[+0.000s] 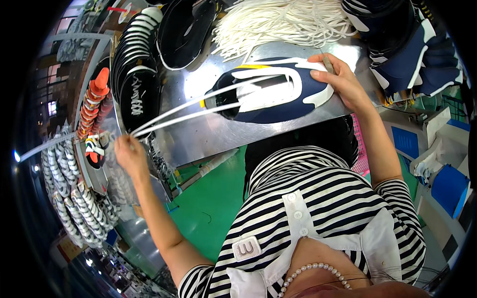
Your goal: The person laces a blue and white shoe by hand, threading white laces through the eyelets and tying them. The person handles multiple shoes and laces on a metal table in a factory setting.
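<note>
A navy and white shoe upper (313,85) with a yellow strip on its far side lies on the metal table (198,141), toe to the right. Two lengths of white shoelace (185,119) run taut from its opening out to the left. My left hand (130,153), slightly blurred, pinches their ends beyond the table's left part. At the toe, my right hand (343,82) grips the upper between thumb and fingers. A small tool with a tan handle (328,63) and a thin tip also sits among those fingers; part of it is hidden.
Loose white laces (283,25) lie heaped at the back of the table. Stacked dark uppers (136,94) line the left side, next to a black upper (184,35). More navy and white uppers (402,62) pile up at the right. Orange shoes (97,94) stand farther left.
</note>
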### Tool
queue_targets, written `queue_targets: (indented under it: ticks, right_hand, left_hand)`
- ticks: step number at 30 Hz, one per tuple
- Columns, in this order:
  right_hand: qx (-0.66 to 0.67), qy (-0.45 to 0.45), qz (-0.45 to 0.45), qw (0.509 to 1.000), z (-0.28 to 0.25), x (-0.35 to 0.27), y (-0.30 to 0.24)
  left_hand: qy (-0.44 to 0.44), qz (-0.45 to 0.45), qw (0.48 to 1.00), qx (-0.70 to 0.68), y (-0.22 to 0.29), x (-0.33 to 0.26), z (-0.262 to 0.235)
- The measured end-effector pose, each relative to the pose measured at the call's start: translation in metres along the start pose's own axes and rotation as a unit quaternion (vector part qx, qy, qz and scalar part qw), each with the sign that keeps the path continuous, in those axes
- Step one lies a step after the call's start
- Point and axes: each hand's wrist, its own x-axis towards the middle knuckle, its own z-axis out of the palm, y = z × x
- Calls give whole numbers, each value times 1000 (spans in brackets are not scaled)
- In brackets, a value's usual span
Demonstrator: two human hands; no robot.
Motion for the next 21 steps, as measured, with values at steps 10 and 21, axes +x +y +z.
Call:
queue_targets:
  ticks: [10,21]
  right_hand:
    - [-452,241,-192,837,18,8,-21]
    - [-301,82,-91,946,49,37,-9]
  left_hand:
    - [-188,72,777,-597,218,55,-26]
    - [-266,-68,685,-675,217,26,36]
